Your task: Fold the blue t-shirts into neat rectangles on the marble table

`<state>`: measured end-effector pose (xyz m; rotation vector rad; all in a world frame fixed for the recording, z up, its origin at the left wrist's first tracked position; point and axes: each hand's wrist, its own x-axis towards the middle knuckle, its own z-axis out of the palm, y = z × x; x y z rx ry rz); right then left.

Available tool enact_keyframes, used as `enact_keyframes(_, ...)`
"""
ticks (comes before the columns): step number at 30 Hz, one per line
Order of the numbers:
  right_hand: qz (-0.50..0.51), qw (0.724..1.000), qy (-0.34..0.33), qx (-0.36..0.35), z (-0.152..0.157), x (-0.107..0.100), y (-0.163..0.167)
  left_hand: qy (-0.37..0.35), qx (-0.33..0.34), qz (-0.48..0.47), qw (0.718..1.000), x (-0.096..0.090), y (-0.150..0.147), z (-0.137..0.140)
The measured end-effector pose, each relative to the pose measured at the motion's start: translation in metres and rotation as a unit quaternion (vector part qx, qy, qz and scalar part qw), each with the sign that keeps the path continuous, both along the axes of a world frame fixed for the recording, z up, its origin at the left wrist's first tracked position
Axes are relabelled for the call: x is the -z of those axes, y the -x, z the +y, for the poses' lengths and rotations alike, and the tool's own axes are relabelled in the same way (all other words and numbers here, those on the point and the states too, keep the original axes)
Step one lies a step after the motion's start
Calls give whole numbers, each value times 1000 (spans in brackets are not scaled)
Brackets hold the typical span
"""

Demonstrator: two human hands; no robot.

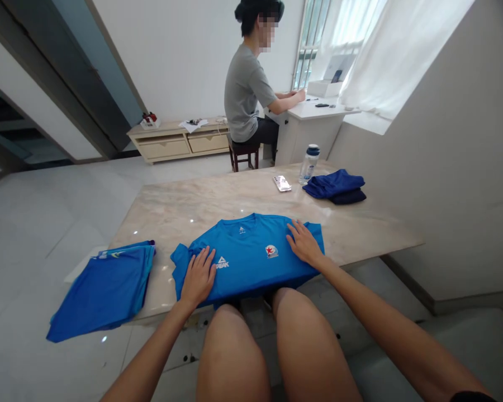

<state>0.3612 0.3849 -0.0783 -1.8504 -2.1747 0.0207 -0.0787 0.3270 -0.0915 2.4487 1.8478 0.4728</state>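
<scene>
A blue T-shirt (247, 262) lies spread on the marble-patterned table (180, 195), its collar pointing away from me and its lower part hanging over the near edge. White lettering and a round red-and-white badge mark its chest. My left hand (199, 273) rests flat on the shirt's left side, beside the lettering, fingers stretched out. On the right shoulder area lies my right hand (304, 243), palm down with fingers spread. Neither hand grips the fabric.
Folded blue clothing (104, 290) overhangs the table's left corner. Toward the back right are a phone (282, 183), a water bottle (309, 164) and folded dark blue clothing (335, 186). Beyond, a person in a grey shirt (247, 84) sits at a white desk (318, 111).
</scene>
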Motion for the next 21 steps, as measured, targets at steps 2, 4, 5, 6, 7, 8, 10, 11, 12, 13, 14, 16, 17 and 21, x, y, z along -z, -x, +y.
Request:
enact_keyframes(2,11,999,12,30,2,21,3,10,-6,0,1000,-1,-1,1)
enact_keyframes(4,16,996,21,81,0,34,-3,16,-18,0,1000,-2,-3,3)
enact_keyframes(5,17,994,23,108,-2,36,-9,18,-25,-1,1000,-2,-4,3)
enact_keyframes(6,18,991,26,133,-4,37,-16,19,-33,-1,999,-3,-6,3)
enact_keyframes(7,20,987,31,154,-6,36,-23,21,-39,-2,999,-3,-8,2)
enact_keyframes(8,22,985,38,169,-9,34,-30,25,-42,-2,999,-4,-10,1)
enact_keyframes(10,23,980,53,189,-14,29,-44,40,-41,-10,998,-6,-13,-2)
enact_keyframes(11,22,980,59,190,-16,27,-52,51,-35,-21,998,-7,-12,-4)
enact_keyframes(12,21,980,60,188,-18,26,-59,62,-30,-40,997,-9,-11,-5)
enact_keyframes(13,20,982,57,181,-20,26,-66,70,-34,-69,995,-13,-8,-5)
enact_keyframes(14,19,984,48,168,-21,26,-73,74,-47,-100,991,-17,-3,-4)
enact_keyframes(16,21,990,22,138,-23,26,-87,69,-105,-147,981,-27,12,0)
enact_keyframes(17,24,992,9,127,-23,26,-93,64,-145,-157,975,-32,21,4)
enact_keyframes(21,46,989,-7,141,-24,26,-108,72,-301,-138,941,-46,56,17)
